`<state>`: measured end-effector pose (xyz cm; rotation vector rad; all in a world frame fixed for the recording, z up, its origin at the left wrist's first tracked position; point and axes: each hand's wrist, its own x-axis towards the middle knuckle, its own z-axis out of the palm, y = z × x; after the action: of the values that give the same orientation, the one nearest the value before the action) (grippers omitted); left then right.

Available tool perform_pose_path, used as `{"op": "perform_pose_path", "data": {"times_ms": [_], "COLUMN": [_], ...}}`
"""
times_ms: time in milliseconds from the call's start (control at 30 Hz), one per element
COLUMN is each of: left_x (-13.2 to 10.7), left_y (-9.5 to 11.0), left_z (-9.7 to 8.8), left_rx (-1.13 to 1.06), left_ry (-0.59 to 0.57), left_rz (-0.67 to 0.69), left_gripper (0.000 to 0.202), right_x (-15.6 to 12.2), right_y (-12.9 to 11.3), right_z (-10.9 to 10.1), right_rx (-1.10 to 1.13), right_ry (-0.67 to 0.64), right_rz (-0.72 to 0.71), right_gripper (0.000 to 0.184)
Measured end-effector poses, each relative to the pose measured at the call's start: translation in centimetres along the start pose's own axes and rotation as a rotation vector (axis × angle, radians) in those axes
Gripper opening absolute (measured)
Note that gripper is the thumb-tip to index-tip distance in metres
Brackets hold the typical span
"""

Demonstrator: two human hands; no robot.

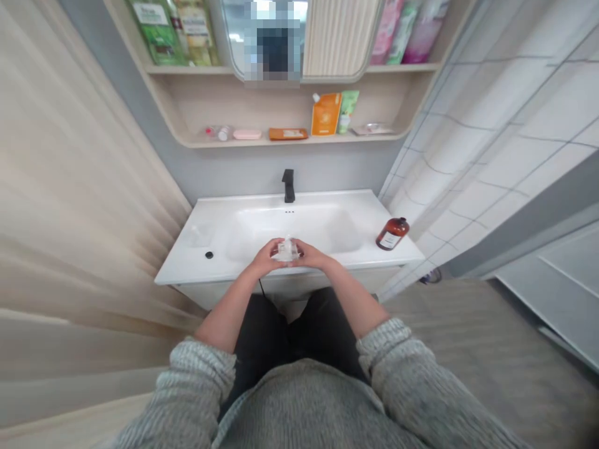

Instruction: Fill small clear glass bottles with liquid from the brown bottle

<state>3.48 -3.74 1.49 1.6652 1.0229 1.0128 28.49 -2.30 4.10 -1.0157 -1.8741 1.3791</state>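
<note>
My left hand (266, 257) and my right hand (312, 254) meet over the front of a white washbasin (196, 249). Both hands hold a small clear plastic object (286, 251) between them, and my fingers partly hide it. I cannot tell exactly what it is. A brown glass bottle with a white label (392, 234) stands on the basin's right deck, well to the right of my right hand.
A black faucet (289, 186) rises at the back of the basin. Above it, a wooden shelf (299, 140) holds toiletries, including an orange carton (326, 114). A curtain hangs on the left, and white tiled wall runs along the right.
</note>
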Motion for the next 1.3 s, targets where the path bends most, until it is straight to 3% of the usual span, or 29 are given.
{"op": "perform_pose_path", "data": {"times_ms": [167,333,500,767,1000,1200,1300], "left_x": [-0.5,-0.2,1.4,1.3,1.6,2.0,2.1], "left_y": [0.6,1.2,1.9,1.3,2.0,3.0,3.5], "left_z": [-0.6,-0.3,0.6,2.3,1.6,2.9,3.6], "left_rx": [0.064,0.071,-0.072,-0.259,-0.131,0.140,0.199], "left_ry": [0.044,0.096,0.071,0.318,0.296,0.471,0.459], "left_rz": [-0.007,-0.020,-0.017,-0.034,-0.003,0.047,0.071], "left_gripper": [0.081,0.058,0.064,0.064,0.051,0.041,0.048], "right_x": [1.5,0.9,0.9,1.6,1.7,1.3,1.1], "right_y": [0.6,0.9,1.1,2.1,2.6,2.0,1.8], "right_z": [2.2,2.3,1.7,1.5,1.5,1.7,1.7], "right_rx": [-0.191,-0.282,-0.247,-0.152,-0.141,-0.231,-0.238], "right_ry": [0.121,0.163,0.162,0.113,0.110,0.138,0.134], "right_rz": [0.026,-0.005,-0.001,-0.062,-0.068,-0.077,-0.091], "right_gripper": [0.066,0.074,0.080,0.077,0.073,0.066,0.065]}}
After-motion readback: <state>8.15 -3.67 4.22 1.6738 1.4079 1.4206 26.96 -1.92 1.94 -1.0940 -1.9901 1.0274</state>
